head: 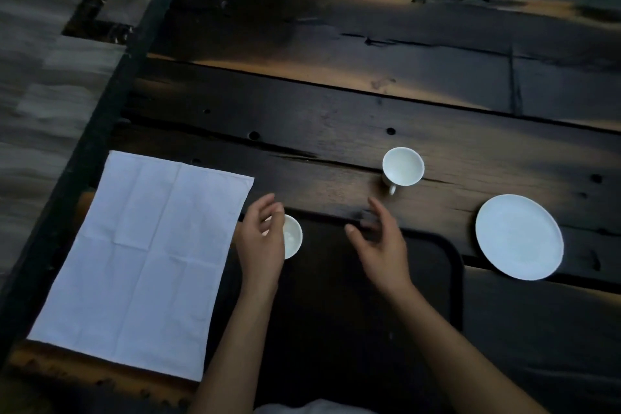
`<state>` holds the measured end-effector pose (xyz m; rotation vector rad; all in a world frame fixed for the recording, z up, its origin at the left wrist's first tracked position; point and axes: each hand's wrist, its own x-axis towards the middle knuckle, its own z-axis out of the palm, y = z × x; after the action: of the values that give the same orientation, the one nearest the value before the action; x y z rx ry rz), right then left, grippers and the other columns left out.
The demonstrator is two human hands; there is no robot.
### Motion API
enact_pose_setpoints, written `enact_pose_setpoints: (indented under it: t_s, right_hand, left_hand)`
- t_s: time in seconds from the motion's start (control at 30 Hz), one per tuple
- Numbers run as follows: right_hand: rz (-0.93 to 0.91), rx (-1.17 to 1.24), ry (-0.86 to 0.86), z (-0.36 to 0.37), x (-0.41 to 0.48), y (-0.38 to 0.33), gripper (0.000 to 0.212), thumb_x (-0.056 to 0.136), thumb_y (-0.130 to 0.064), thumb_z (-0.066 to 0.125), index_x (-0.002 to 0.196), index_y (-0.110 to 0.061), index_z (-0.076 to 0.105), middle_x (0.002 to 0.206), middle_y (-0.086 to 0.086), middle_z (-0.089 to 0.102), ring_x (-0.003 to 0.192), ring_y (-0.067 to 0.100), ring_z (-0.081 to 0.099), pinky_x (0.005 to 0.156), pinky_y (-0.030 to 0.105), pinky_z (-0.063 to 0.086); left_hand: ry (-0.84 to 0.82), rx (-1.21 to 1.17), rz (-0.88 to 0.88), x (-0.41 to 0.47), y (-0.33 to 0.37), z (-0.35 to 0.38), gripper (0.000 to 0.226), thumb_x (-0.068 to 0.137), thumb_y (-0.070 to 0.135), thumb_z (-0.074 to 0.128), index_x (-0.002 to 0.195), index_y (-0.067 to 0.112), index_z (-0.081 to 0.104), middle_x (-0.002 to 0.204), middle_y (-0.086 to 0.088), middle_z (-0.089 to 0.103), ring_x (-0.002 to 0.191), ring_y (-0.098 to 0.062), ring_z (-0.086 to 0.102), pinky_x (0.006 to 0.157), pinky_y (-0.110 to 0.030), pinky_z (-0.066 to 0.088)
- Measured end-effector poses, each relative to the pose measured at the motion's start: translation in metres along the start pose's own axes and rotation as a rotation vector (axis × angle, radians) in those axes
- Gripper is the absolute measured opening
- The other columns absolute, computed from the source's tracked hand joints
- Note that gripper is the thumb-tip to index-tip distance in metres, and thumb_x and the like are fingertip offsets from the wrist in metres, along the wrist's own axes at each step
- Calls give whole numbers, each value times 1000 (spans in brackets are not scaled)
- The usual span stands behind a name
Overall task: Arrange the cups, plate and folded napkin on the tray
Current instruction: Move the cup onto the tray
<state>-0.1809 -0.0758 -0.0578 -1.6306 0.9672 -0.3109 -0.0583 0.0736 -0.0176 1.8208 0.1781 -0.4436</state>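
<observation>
Both hands work over the black tray (457,279), which lies at the near edge of the dark wooden table (336,94).

At the table's near-left corner the white napkin (144,262) lies spread flat and creased, not yet folded. Its right side reaches the tray's left edge.

Just right of it, the left hand (260,245) curves round the left side of the first cup (294,239), which stands in the tray's far-left corner. The hand hides that side, so I cannot tell whether the fingers grip the cup or have let go. The forearm runs up from the near edge with the wrist fairly straight.

The right hand (383,255) hovers over the tray's far edge, released and holding nothing. Its fingers are spread and its palm is turned left, angled toward the second cup (403,166). That cup stands upright on the table just beyond the tray's far edge, handle toward the person.

The plate (519,237) rests on the table just beside the tray's right edge.

One cup looks placed, and the second seems to be next. That calls for a short reach forward and a pinch on the handle. The plate and the napkin fold would remain.
</observation>
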Motion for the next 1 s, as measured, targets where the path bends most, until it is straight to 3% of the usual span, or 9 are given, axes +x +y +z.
enact_pose_setpoints:
  t_s: [0.1,0.2,0.33,0.47,0.53,0.63,0.77,0.87,1.0]
  right_hand:
    - [-71,-39,150,-32,24,-6,63,89,-14,77,146,-22,52,130,4,54,113,13,61,71,-1,46]
    - [-39,-89,198,-59,49,-4,74,89,-25,77,153,-25,39,130,-3,45,116,12,56,79,1,44]
    - [109,-121,94,-75,82,5,100,85,-39,79,161,-33,15,146,-9,34,123,16,55,106,38,47]
    - [207,2,-19,-72,109,13,113,81,-22,83,163,-27,6,162,6,35,143,28,46,116,52,40]
    - [232,74,-49,-66,116,14,110,80,-13,82,162,-28,10,156,7,44,140,27,49,112,54,44]
    - [229,78,-36,-59,120,14,105,75,-18,80,159,-28,17,149,5,50,134,26,54,107,55,49]
    - [305,126,9,-58,124,18,110,79,-19,78,161,-34,7,152,6,50,137,28,53,109,56,46]
    - [299,141,8,-60,127,21,91,70,-25,78,149,-36,35,143,-1,58,132,26,57,103,59,50]
    - [283,148,13,-63,128,24,85,67,-12,79,143,-32,46,136,-3,63,128,21,59,104,55,50]
  left_hand:
    - [-87,0,34,8,16,40,21,94,34,64,112,44,66,111,11,72,102,-11,70,93,-42,57]
    - [-122,-27,-5,19,24,80,21,97,28,63,117,37,65,111,10,71,101,-11,70,95,-42,57]
    - [-260,-20,-80,30,29,130,21,101,24,58,122,29,60,116,7,69,93,-13,69,92,-39,56]
    - [-382,-11,-266,35,32,164,39,104,29,52,142,24,52,139,2,61,97,-11,64,85,-30,53]
    - [-431,-20,-338,36,34,176,44,105,30,49,149,27,45,145,5,55,103,-15,63,91,-34,51]
    - [-462,-45,-401,36,34,187,46,106,29,44,152,29,39,151,4,50,101,-18,64,96,-37,50]
    - [-496,-34,-434,33,33,195,47,106,30,44,153,29,38,137,6,61,93,-15,68,85,-32,52]
    - [-516,-29,-430,31,30,199,44,105,30,47,148,30,45,94,24,71,82,-4,71,75,-27,52]
    - [-512,-65,-452,30,27,199,42,104,27,48,146,28,50,112,9,71,95,-11,70,82,-30,53]
